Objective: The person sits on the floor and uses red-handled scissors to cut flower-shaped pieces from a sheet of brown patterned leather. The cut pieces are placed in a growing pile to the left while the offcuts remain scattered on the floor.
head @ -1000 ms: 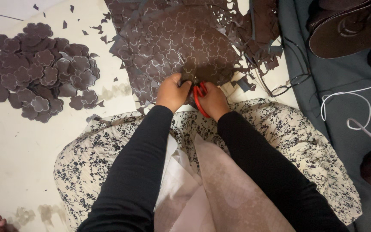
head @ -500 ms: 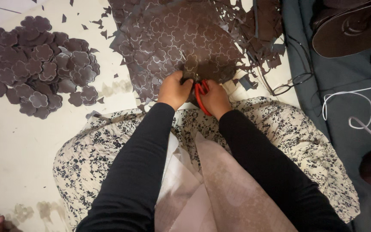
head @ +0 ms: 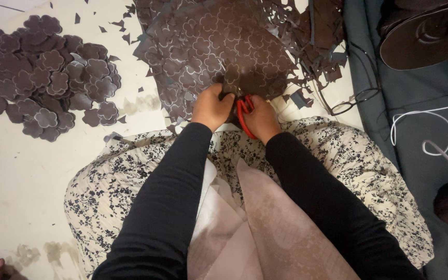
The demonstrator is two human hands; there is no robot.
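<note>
Right hand (head: 261,118) closed around red-handled scissors (head: 243,111), blades at the near edge of the dark brown flower-marked sheet (head: 219,46) on the floor. Left hand (head: 212,107) pinches that sheet edge just beside the scissors. Pile of cut brown flower shapes (head: 42,75) lies well apart, to the left.

Both arms, in black sleeves, reach forward from the lap and converge. The left hand (head: 212,107) is curled, fingers pinching downward, knuckles up. The right hand (head: 261,119) sits just beside it, fingers closed in a grip, wrist bent slightly inward.
</note>
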